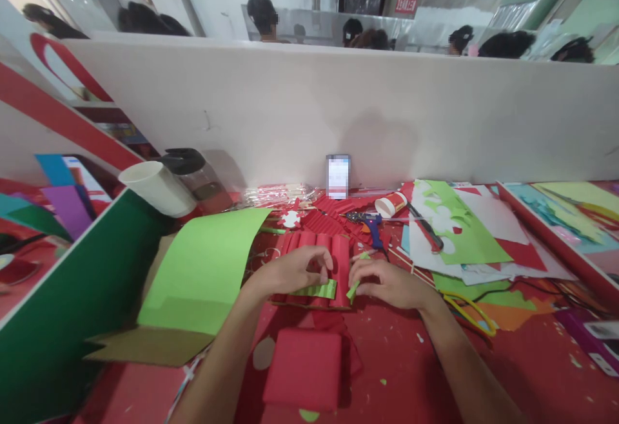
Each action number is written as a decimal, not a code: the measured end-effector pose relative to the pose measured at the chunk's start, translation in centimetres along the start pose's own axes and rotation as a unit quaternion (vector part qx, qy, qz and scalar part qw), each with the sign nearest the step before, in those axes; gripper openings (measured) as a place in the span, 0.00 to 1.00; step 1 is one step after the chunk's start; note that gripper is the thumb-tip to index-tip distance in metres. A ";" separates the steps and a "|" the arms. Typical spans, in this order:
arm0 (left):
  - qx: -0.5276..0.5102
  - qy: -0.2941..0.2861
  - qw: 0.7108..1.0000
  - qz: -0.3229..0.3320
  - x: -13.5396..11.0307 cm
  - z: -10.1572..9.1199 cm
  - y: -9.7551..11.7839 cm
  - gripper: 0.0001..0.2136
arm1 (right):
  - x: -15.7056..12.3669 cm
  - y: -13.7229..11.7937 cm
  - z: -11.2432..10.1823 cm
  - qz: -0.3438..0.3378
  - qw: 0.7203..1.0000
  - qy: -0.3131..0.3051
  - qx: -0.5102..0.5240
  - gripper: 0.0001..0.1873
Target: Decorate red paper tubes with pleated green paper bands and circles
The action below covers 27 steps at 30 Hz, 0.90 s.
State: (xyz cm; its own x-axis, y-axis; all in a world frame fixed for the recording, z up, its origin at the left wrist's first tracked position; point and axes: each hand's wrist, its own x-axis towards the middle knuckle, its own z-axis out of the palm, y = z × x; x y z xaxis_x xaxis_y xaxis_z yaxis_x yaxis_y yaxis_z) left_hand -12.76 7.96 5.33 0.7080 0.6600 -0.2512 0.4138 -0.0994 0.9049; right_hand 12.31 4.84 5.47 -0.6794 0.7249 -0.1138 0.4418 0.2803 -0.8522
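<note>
My left hand [302, 269] is over a row of red paper rolls [342, 260] laid side by side in the middle of the table. Its thumb and fingers come together at the end of a pleated green paper strip [319, 290] lying across the rolls. At the right end of the row, my right hand [387, 280] pinches a shorter green paper piece [354, 291] between thumb and fingers. Closer to me lies a red, square, box-like block [304, 369], touched by neither hand.
Behind the rolls lie a blue glue gun [373, 227], a paper cup [391, 205] and a utility knife [428, 229]. Yellow-handled scissors [471, 314] are by my right forearm. A large green sheet [203, 269] stands left. A phone [338, 178] leans on the white partition [271, 108].
</note>
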 end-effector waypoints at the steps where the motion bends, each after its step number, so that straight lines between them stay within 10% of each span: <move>1: 0.000 0.001 1.000 0.001 0.0 0.0 0.0 0.07 | 0.2 -0.1 0.1 0.004 1.000 -0.001 0.010 0.08; 27: -0.035 -0.024 0.999 0.012 0.0 0.1 0.3 0.08 | 2.7 0.8 2.2 0.117 0.981 0.027 0.154 0.12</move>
State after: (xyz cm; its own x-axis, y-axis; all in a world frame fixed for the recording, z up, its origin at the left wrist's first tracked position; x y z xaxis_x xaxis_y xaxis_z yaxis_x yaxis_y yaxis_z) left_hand -12.55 7.86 5.60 0.7448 0.6215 -0.2430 0.3564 -0.0626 0.9322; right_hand 9.48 5.62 3.36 -0.5448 0.7815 -0.3042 0.3775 -0.0955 -0.9211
